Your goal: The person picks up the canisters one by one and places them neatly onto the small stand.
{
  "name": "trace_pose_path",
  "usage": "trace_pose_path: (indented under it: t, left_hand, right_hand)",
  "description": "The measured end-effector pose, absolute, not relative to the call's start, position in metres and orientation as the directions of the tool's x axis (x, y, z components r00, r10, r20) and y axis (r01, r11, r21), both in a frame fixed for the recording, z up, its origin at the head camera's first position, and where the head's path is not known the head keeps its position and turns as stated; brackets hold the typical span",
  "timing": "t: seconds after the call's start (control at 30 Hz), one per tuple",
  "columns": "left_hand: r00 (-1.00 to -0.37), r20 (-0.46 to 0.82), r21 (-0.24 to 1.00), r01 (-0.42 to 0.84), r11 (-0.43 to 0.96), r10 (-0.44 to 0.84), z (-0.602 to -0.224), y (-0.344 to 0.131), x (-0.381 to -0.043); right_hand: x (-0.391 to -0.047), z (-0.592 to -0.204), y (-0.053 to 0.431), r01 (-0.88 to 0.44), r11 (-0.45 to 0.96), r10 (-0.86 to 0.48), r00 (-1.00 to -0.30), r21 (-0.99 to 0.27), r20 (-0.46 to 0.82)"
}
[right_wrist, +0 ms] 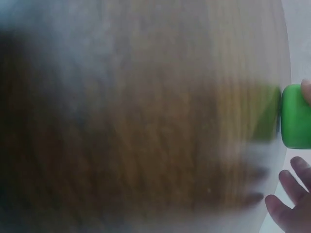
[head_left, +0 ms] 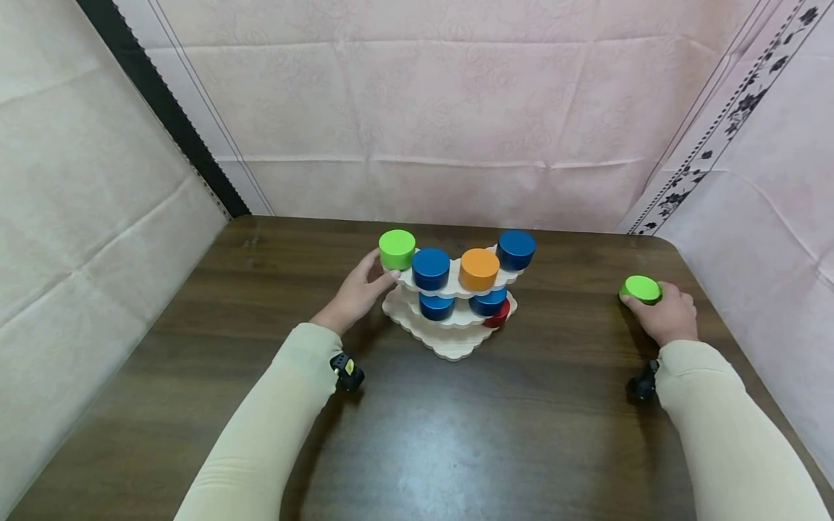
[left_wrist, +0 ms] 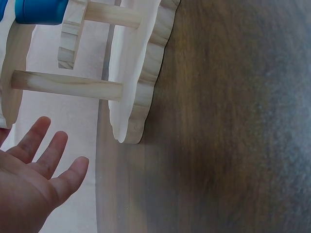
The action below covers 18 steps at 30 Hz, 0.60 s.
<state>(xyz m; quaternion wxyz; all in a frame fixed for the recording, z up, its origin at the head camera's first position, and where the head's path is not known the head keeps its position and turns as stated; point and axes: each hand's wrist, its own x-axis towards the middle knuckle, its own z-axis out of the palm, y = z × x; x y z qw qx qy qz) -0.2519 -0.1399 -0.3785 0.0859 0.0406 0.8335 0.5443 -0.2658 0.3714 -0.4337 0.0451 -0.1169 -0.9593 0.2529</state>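
A pale wooden stand [head_left: 454,340] with stacked scalloped tiers stands on the table. On its top tier sit a green cylinder [head_left: 397,250], a blue cylinder [head_left: 431,270], an orange cylinder [head_left: 478,270] and another blue one. Two blue cylinders and a red cylinder [head_left: 498,315] show below, partly hidden. My left hand [head_left: 357,293] grips the top tier's left edge beside the green cylinder; its other fingers spread out in the left wrist view. Far to the right, my right hand [head_left: 667,315] pinches a second green cylinder [head_left: 641,289] at the tabletop.
The dark wooden table [head_left: 521,434] ends behind the stand and just right of the right hand. Pale cloth [head_left: 456,108] hangs along its back and sides. Round posts [left_wrist: 68,85] join the stand's tiers. Wrist cameras [head_left: 347,372] sit on both wrists.
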Motion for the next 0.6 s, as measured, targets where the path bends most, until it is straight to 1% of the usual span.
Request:
trace_pose_path:
  t: [0.3,0.6]
  left_hand:
    - [-0.984,-0.082,0.918,-0.013,0.396,0.158,-0.384,-0.141,-0.254]
    - [-0.984,-0.087,0.915,-0.018,0.404,0.153,-0.384,-0.141,-0.256]
  right_hand:
    - [-0.266,-0.431,0.367,0.157,0.816,0.246,-0.965,-0.557,0.088]
    - [-0.262,-0.427,0.353,0.093,0.789,0.211,-0.97,-0.607,0.125]
